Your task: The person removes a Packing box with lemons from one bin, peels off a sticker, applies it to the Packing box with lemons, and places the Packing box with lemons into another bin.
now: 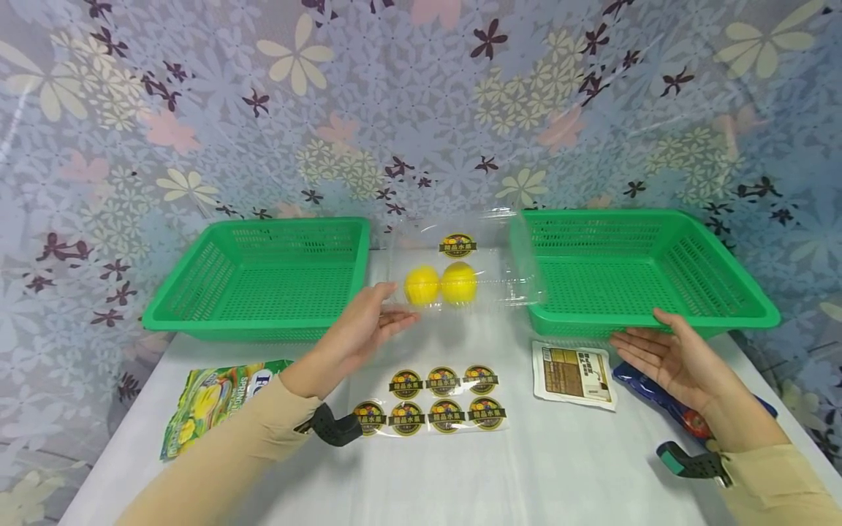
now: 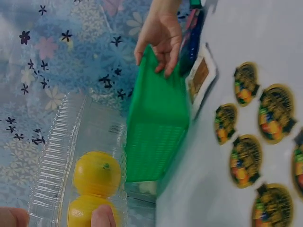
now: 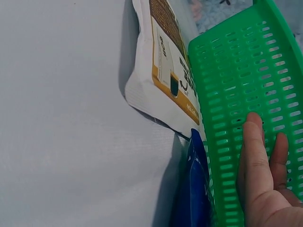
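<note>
My left hand (image 1: pixel 358 325) grips the left end of a clear plastic fruit box (image 1: pixel 500 281), thumb and fingers on either side of it. Two round yellow fruits (image 1: pixel 458 283) are visible through the plastic, and a round black-and-gold label (image 1: pixel 457 245) is on it. The box is raised between two green baskets, its right end overlapping the right one in the head view. My right hand (image 1: pixel 677 358) holds the front rim of the right green basket (image 1: pixel 651 320), with its thumb at the rim and fingers along the outer wall. In the right wrist view the thumb is hidden.
Another green basket (image 1: pixel 256 326) stands at the left. A sheet of round labels (image 1: pixel 427 402) lies in front. A green packet (image 1: pixel 213 405) is at the left; a white-and-brown packet (image 1: pixel 574 374) and a blue packet (image 1: pixel 647 387) lie at the right. A flowered curtain (image 1: pixel 421 109) hangs behind.
</note>
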